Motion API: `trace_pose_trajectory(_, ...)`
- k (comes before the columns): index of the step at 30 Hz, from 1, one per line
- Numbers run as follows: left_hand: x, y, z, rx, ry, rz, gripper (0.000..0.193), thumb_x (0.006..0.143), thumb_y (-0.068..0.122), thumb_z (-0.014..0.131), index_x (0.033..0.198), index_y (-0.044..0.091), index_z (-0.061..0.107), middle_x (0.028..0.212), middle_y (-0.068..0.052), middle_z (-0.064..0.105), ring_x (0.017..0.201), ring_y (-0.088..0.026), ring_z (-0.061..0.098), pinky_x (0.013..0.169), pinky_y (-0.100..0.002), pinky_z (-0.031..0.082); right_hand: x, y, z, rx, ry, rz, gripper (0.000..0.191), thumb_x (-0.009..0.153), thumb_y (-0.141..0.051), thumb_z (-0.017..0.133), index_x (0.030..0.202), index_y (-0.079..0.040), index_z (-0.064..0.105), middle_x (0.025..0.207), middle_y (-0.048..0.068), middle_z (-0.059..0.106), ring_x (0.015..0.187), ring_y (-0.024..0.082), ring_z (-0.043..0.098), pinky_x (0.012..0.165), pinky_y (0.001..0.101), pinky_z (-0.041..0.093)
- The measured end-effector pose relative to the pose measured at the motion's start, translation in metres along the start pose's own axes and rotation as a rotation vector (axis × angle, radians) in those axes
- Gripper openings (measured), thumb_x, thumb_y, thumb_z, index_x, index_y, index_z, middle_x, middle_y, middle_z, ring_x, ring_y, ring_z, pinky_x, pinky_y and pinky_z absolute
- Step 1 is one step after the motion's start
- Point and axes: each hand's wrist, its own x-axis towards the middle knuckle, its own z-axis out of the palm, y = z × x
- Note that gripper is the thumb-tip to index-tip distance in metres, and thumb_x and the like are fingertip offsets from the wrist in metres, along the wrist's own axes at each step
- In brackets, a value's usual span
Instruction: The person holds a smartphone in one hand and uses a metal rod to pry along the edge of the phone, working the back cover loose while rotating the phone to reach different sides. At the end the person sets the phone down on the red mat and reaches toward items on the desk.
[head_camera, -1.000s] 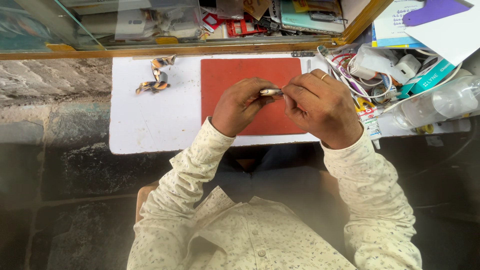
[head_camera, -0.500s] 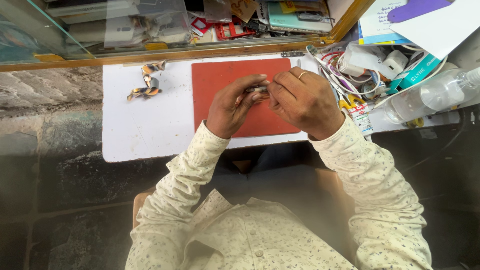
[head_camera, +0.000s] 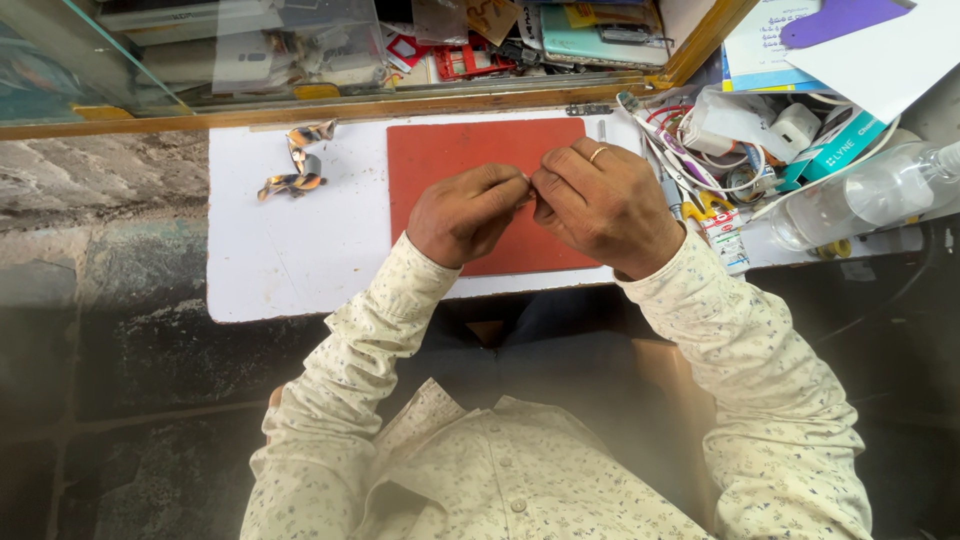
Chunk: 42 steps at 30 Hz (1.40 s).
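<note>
Above red mat (head_camera: 480, 165): small part (head_camera: 527, 180) between hands.

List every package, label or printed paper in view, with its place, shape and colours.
Teal box: right, among the white cables; long, teal and white.
White printed paper: top right corner; blue-edged, under a purple cutout.
Small printed packet: by the right hand; white with red marks.
Clear plastic bags: behind the glass, top left.

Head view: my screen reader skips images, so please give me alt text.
Both hands, left hand and right hand, meet fingertip to fingertip over a red mat on a white table. A crumpled wrapper lies left; tangled cables right.
</note>
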Motion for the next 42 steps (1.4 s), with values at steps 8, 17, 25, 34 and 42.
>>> trace_pose_trajectory(8,0.000,0.000,-0.003,0.027,-0.030,-0.002,0.027,0.089,0.001,0.075,0.113,0.011,0.068,0.109,-0.005,0.070,0.089,-0.026,0.071,0.070,-0.036,0.058,-0.013,0.003,0.022,0.059,0.137,0.045,0.024,0.074,0.001,0.076,0.096,0.001,0.064,0.096,0.013,0.063,0.082,0.028,0.063,0.070,0.0377,0.054)
trace_pose_trajectory(17,0.000,-0.006,0.001,0.021,0.010,-0.020,0.026,0.093,0.003,0.075,0.115,0.010,0.061,0.107,-0.007,0.070,0.089,-0.028,0.071,0.070,-0.038,0.058,-0.037,-0.001,0.042,0.933,0.555,0.538,0.007,0.111,-0.006,0.058,0.113,0.000,0.056,0.102,0.011,0.059,0.082,0.015,0.060,0.074,0.0281,0.056)
trace_pose_trajectory(25,-0.001,-0.006,0.005,-0.108,0.083,-0.041,0.029,0.097,-0.001,0.072,0.121,0.009,0.059,0.106,-0.008,0.070,0.094,-0.028,0.073,0.075,-0.037,0.060,-0.086,0.012,0.026,1.098,0.863,0.752,0.012,0.110,-0.012,0.060,0.112,0.000,0.055,0.096,0.014,0.061,0.072,0.018,0.059,0.065,0.0310,0.054)
trace_pose_trajectory(34,-0.002,-0.001,0.000,0.081,-0.043,-0.015,0.046,0.094,0.000,0.074,0.134,0.022,0.065,0.102,-0.005,0.069,0.087,-0.022,0.072,0.066,-0.035,0.059,-0.168,-0.006,-0.005,0.705,0.759,1.045,0.009,0.105,0.001,0.069,0.105,0.003,0.061,0.093,0.010,0.063,0.077,0.015,0.061,0.071,0.0257,0.052)
trace_pose_trajectory(42,-0.013,-0.005,0.009,-0.077,0.104,-0.026,0.029,0.100,0.011,0.077,0.121,0.009,0.058,0.112,-0.007,0.071,0.097,-0.025,0.074,0.077,-0.034,0.063,-0.190,-0.022,-0.012,0.371,0.420,1.385,0.010,0.101,0.001,0.077,0.108,0.005,0.072,0.086,0.005,0.071,0.068,0.008,0.063,0.063,0.0197,0.047)
